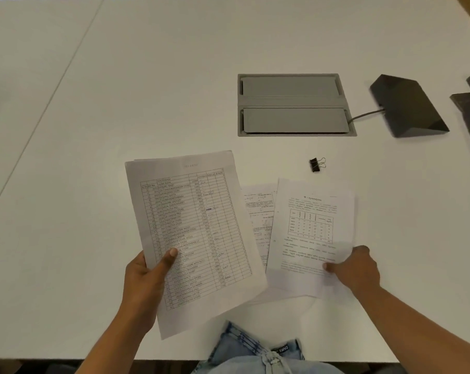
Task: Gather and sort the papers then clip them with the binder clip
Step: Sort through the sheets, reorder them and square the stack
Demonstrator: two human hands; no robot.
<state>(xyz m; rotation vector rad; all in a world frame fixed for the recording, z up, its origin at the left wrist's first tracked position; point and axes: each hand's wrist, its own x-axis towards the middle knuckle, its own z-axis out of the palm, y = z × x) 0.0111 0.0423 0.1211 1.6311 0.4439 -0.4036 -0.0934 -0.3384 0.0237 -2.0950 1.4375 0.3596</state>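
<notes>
One binder clip [316, 164] lies on the worktop [120, 103], far of the papers. Table sheets [190, 233] are pinched in the left hand [147, 276]; a text sheet [312, 233] is grasped by the right hand [355, 268], over another sheet [258, 211].

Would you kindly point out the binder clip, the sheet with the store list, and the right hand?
binder clip [315, 165]: head view, on its black body.
store-list sheet [190, 225]: head view, mid-table of the printed list.
right hand [356, 268]: head view, back of the hand.

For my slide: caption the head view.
Left hand holds printed table sheets; right hand grips text page; black binder clip unused.
</notes>
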